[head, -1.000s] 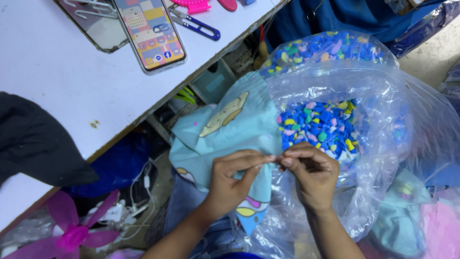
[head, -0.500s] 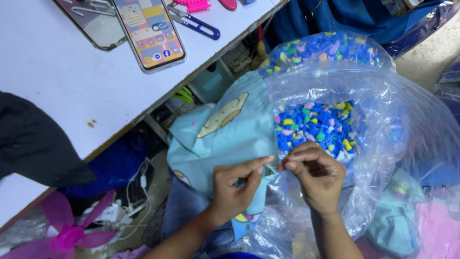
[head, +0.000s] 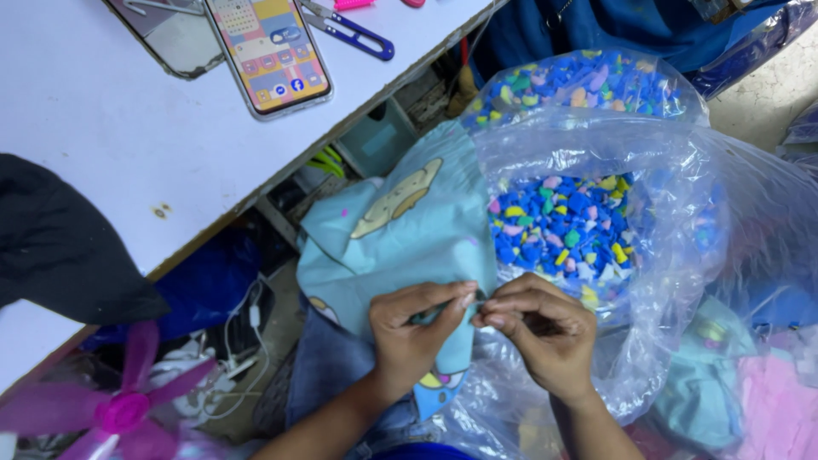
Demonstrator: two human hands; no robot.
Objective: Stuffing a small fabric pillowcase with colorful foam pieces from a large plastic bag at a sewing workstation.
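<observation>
A white table (head: 102, 145) runs across the upper left in front of you, its edge slanting from lower left up to upper right. On it, near the top, you have a phone with a lit, colourful screen (head: 268, 51), a second dark-screened device (head: 166, 38) just beside it on the left, and small blue-handled snips (head: 354, 34) to the right, with pink items (head: 375, 3) at the very top edge. A piece of black cloth (head: 60, 247) lies over the table's left part.
</observation>
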